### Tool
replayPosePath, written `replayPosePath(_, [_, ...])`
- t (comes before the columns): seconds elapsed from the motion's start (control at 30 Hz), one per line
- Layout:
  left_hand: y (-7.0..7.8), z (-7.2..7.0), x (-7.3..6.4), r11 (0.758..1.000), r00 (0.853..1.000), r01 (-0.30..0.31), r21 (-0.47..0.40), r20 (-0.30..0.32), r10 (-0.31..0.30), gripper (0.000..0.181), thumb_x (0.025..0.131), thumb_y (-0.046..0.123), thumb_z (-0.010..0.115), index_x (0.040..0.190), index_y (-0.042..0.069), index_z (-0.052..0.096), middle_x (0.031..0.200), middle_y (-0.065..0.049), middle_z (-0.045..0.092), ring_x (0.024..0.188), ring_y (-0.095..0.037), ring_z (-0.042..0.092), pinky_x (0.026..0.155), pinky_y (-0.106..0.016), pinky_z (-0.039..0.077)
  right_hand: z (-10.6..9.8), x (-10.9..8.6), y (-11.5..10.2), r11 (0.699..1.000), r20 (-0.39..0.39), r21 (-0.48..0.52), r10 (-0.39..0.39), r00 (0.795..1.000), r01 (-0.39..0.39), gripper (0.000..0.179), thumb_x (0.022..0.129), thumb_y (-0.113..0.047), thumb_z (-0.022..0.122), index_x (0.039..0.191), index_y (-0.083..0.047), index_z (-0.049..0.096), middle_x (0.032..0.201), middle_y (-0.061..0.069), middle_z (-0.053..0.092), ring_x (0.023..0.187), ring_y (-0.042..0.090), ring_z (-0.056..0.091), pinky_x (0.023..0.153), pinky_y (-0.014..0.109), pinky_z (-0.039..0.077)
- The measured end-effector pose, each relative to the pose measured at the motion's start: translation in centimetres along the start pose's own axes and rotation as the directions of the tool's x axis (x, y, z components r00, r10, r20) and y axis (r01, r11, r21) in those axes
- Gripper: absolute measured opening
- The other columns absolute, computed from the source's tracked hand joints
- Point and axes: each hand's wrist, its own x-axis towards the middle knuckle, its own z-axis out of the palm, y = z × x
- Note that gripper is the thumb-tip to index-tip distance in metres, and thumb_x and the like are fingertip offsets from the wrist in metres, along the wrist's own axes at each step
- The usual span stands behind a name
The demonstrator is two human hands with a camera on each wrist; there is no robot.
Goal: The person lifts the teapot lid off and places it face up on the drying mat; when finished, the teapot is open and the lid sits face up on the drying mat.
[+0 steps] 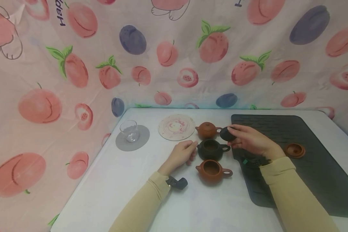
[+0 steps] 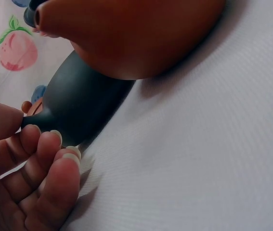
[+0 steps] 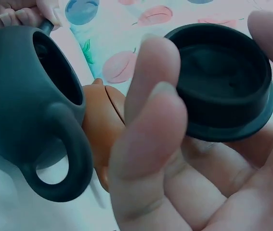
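Observation:
My right hand (image 1: 253, 141) holds a black teapot lid (image 1: 227, 134) by its edge, tilted so its hollow underside (image 3: 218, 72) faces the right wrist camera. The lidless black teapot (image 1: 211, 154) stands on the table just left of that hand, its handle toward it. At its other side my left hand (image 1: 182, 153) pinches the tip of the spout (image 2: 32, 120) between thumb and fingers. A reddish-brown teapot (image 1: 211, 175), also lidless, stands nearer me. Beyond the black one is a brown teapot (image 1: 207, 130) with its lid on.
A dark grooved tray (image 1: 301, 183) lies on the right, bearing a small brown lid (image 1: 294, 150). At the left, a clear glass cup (image 1: 130, 132) stands on a grey round mat (image 1: 145, 133). A patterned round mat (image 1: 176, 127) lies at the back, before a fruit-print cloth (image 1: 174, 83).

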Motion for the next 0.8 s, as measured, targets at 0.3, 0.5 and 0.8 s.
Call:
replayPosePath(0.3, [-0.2,0.1,0.0,1.0,1.0,0.004,-0.007,-0.009,-0.004,0.049,0.108,0.047,0.048,0.082,0.008,0.061,0.071,-0.005,0.061,0.054,-0.018,0.058,0.052,-0.032,0.053,-0.6,-0.3,-0.2,0.996,-0.058,-0.083,0.029,0.998,-0.033,0.054,0.11,-0.035,0.049,0.15,-0.002,0.037,0.13,0.019,0.051,0.094,0.025,0.068,0.084,0.038,0.055])
replayPosePath(0.5, [-0.1,0.1,-0.1,1.0,1.0,0.004,0.0,-0.01,-0.004,0.049,0.108,0.048,0.047,0.083,0.008,0.061,0.071,-0.005,0.061,0.054,-0.019,0.058,0.052,-0.032,0.053,-0.8,-0.4,-0.5,0.986,-0.064,-0.163,0.03,0.997,-0.04,0.053,0.11,-0.04,0.047,0.149,-0.005,0.041,0.127,0.024,0.047,0.082,0.021,0.061,0.079,0.037,0.053])
replayPosePath(0.8, [0.0,0.0,-0.1,1.0,1.0,-0.002,-0.004,-0.005,0.002,0.049,0.108,0.047,0.047,0.084,0.007,0.061,0.072,-0.006,0.061,0.057,-0.018,0.059,0.052,-0.033,0.054,-0.5,-0.7,-1.1,0.964,-0.118,-0.247,0.072,0.99,-0.1,0.06,0.108,-0.046,0.048,0.143,0.001,0.035,0.111,0.017,0.047,0.075,0.016,0.052,0.074,0.035,0.05])
